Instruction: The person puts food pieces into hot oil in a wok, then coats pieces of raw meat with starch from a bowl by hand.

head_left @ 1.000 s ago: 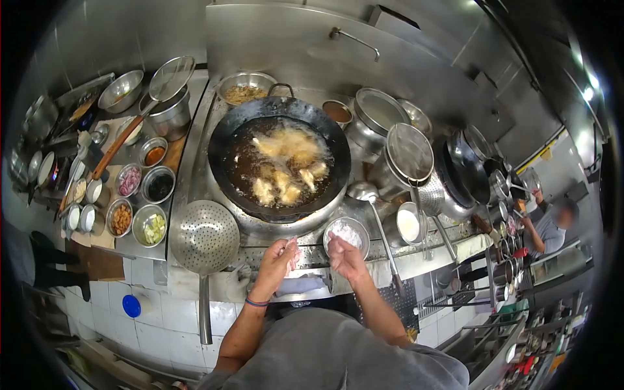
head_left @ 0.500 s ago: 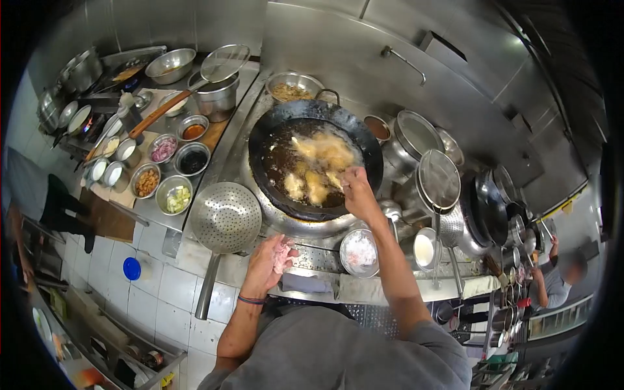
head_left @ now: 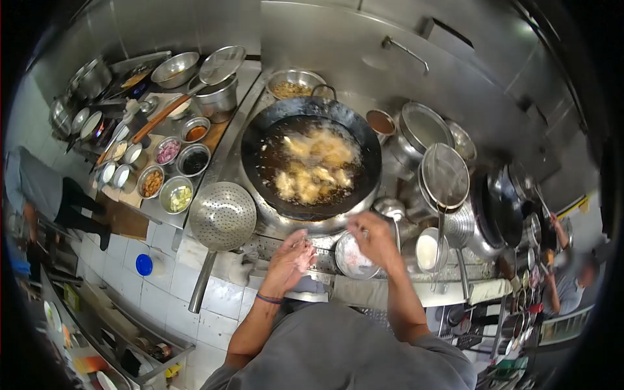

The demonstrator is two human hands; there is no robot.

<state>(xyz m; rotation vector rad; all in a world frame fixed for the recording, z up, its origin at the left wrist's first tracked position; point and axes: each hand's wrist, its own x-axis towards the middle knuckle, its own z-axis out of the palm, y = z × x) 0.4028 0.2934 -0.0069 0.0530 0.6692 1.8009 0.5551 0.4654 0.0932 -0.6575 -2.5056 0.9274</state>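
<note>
My left hand (head_left: 283,261) is cupped at the counter's front edge, its fingers curled round pale pink raw meat (head_left: 303,258). My right hand (head_left: 376,238) is over the near side of the bowl of white powder (head_left: 351,255), its fingers loosely bent and apart, slightly blurred, with nothing visible in them. Beyond both hands sits a large black wok (head_left: 260,175) of dark oil. Golden battered pieces (head_left: 312,175) bubble and steam in it. Left of the wok lies a perforated ladle (head_left: 223,216), its handle pointing toward me.
Small bowls of chopped ingredients (head_left: 175,195) stand on the left counter, with a long-handled strainer (head_left: 170,110) across them. To the right are a wire strainer (head_left: 445,175), a cup of white liquid (head_left: 429,250) and stacked pans (head_left: 497,208). Other people are at both sides.
My right hand has come back from the wok's near rim to the powder bowl, its pinch loosened. More pieces show at the oil's near side. My left hand has shifted slightly right, still holding the meat.
</note>
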